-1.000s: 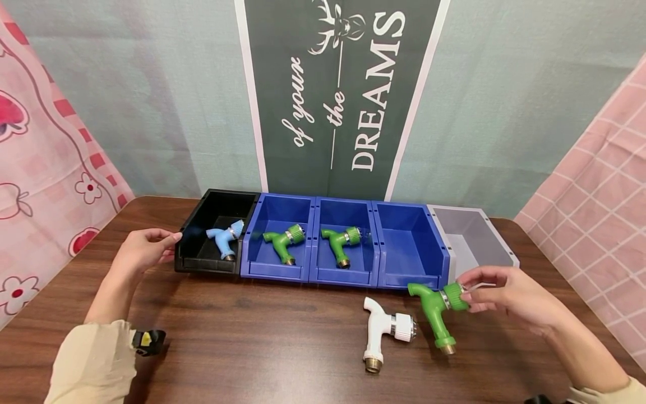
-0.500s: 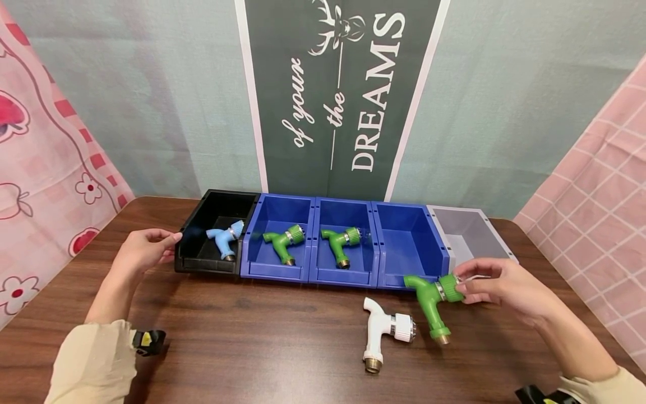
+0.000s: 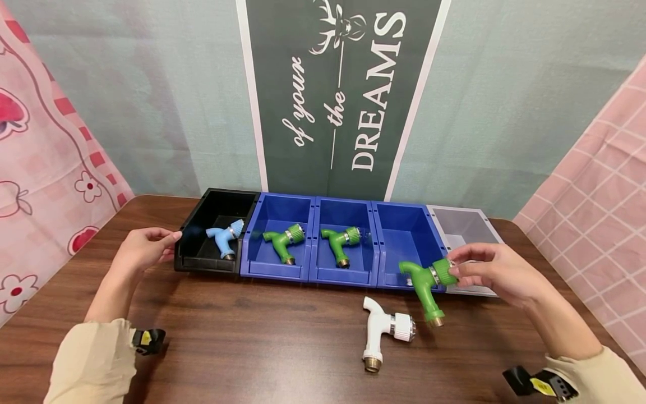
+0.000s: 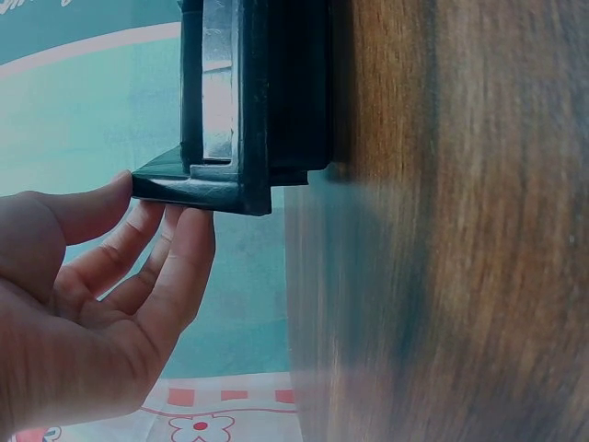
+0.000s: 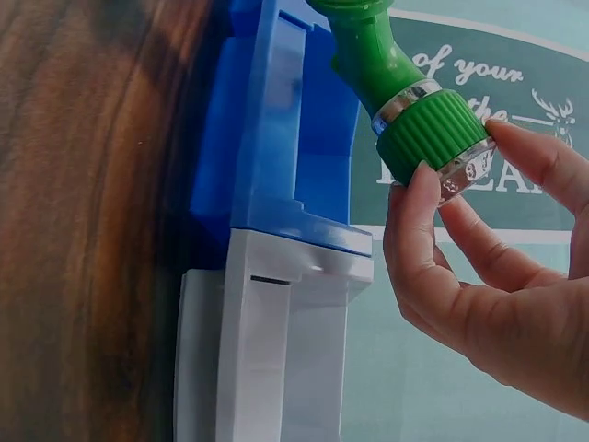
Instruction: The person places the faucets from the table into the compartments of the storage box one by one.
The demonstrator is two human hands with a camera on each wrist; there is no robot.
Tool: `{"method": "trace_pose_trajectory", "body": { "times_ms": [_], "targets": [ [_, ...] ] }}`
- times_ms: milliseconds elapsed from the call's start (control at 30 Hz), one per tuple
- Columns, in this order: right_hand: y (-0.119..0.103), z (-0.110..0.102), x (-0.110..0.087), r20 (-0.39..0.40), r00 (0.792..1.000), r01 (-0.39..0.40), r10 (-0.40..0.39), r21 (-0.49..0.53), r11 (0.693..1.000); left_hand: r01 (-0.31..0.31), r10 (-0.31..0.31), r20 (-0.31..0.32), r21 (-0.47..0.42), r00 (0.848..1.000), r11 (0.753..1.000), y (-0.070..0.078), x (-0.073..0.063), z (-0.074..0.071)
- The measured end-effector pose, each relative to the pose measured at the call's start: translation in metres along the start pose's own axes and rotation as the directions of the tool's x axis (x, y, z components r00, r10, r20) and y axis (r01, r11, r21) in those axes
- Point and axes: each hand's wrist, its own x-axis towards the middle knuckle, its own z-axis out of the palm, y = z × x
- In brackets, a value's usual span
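My left hand [image 3: 143,248] holds the black storage bin [image 4: 221,189] by its left side wall, thumb at the rim and fingertips against the outside. In my right hand [image 3: 497,271] is a green plastic tap [image 3: 426,283], pinched by its ribbed knob between thumb and fingers. It hangs over the front of the rightmost blue bin [image 3: 404,238], spout to the left and brass threaded end down. The right wrist view shows the tap's knob [image 5: 433,138] and silver end cap close up. A white tap [image 3: 375,334] lies on the table in front of the bins.
A light blue tap [image 3: 224,238] lies in the black bin. Two more blue bins each bear a green tap, one on the left [image 3: 284,243] and one in the middle [image 3: 340,244]. A grey-white bin [image 3: 456,219] ends the row at right. Fabric hangs behind.
My right hand has moved up and left with the green tap, from beside the white tap to the front of the rightmost blue bin. The left hand has stayed put.
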Motion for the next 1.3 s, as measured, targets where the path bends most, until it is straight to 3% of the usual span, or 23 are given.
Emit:
{"method": "trace_pose_trajectory", "body": {
  "times_ms": [500,767,1300],
  "targets": [
    [-0.013,0.001,0.021,-0.091,0.995,-0.048,0.046,-0.018,0.999,0.014,-0.013,0.019,-0.012,1.000,1.000,-0.002,0.001,-0.001],
    [-0.017,0.002,0.031,-0.112,0.992,-0.053,0.056,0.028,0.998,0.009,-0.009,0.013,-0.012,1.000,1.000,-0.002,0.001,-0.001],
    [-0.025,0.004,0.050,-0.143,0.986,-0.083,0.085,0.023,0.996,0.009,-0.009,-0.004,-0.024,1.000,1.000,0.000,0.001,0.000]
  ]
}}
